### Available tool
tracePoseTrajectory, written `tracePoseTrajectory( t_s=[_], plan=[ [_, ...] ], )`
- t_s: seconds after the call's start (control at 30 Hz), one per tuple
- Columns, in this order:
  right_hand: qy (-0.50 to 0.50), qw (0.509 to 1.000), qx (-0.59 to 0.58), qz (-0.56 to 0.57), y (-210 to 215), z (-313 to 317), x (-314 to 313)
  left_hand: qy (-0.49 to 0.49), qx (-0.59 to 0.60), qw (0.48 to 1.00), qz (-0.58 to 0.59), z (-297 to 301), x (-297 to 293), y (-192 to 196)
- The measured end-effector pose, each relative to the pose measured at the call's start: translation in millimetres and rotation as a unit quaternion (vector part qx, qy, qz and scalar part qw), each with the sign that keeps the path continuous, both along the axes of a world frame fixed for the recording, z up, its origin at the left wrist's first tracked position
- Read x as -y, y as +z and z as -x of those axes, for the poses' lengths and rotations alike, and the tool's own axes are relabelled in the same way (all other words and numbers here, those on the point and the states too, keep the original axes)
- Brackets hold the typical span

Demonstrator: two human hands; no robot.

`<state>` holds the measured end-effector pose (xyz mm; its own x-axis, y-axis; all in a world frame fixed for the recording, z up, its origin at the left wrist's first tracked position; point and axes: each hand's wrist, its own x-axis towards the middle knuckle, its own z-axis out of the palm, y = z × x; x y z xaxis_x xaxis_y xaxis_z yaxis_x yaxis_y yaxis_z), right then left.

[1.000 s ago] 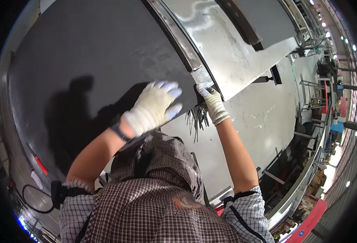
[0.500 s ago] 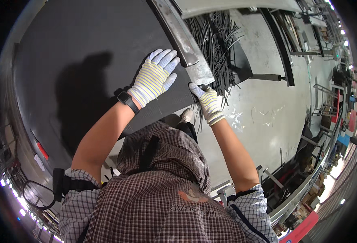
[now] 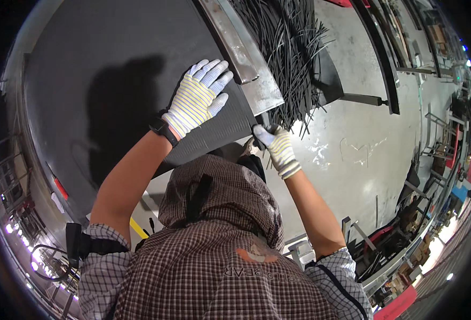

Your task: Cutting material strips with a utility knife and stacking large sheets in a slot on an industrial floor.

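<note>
Head view, looking straight down over the person's hooded head and checked shirt: the left hand (image 3: 199,96), in a striped work glove, lies open and flat, fingers spread, on a large dark rubber sheet (image 3: 102,90) near its right edge. The right hand (image 3: 276,146), gloved alike, is closed in a pinch on the lower corner of that sheet, just below the end of a flat metal bar (image 3: 243,50) that lies along the sheet's edge. Beyond the bar, a heap of thin black strips (image 3: 289,48) is piled on a dark slab, some trailing off onto the pale concrete floor (image 3: 353,154). A black wristband sits on the left wrist. Judging from this, the corner grip looks small: the sheet could slip out of the gloved fingertips if pulled hard, since only the corner is held. The metal bar's end is very near the right hand, so a jerk could knock the knuckles against it, and loose strips underfoot could drag along.
</note>
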<state>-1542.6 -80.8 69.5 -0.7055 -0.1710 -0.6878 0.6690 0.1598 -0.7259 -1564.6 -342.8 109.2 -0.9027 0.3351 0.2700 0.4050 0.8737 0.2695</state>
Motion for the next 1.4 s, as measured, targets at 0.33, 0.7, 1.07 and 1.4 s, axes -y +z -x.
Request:
tracePoseTrajectory(
  t_s=[0.33, 0.7, 1.07, 1.4],
  plan=[
    [0.358, 0.927, -0.034, -0.103, -3.9, 17.1, 9.8, 0.030, -0.021, 0.999, -0.036, -4.2, -9.8, 12.4],
    [0.327, 0.927, -0.037, -0.180, 20.6, -116.7, -120.1, 0.288, 0.320, 0.746, -0.508, -142.7, -186.3, -24.9],
    [0.238, 0.963, -0.069, -0.107, 3.3, -129.0, -122.7, 0.474, 0.300, 0.490, -0.667, -87.0, -233.6, -40.9],
    [0.197, 0.962, -0.186, -0.021, -15.5, -148.3, -104.1, 0.399, 0.313, 0.487, -0.711, -129.9, -246.8, -31.0]
  ],
)
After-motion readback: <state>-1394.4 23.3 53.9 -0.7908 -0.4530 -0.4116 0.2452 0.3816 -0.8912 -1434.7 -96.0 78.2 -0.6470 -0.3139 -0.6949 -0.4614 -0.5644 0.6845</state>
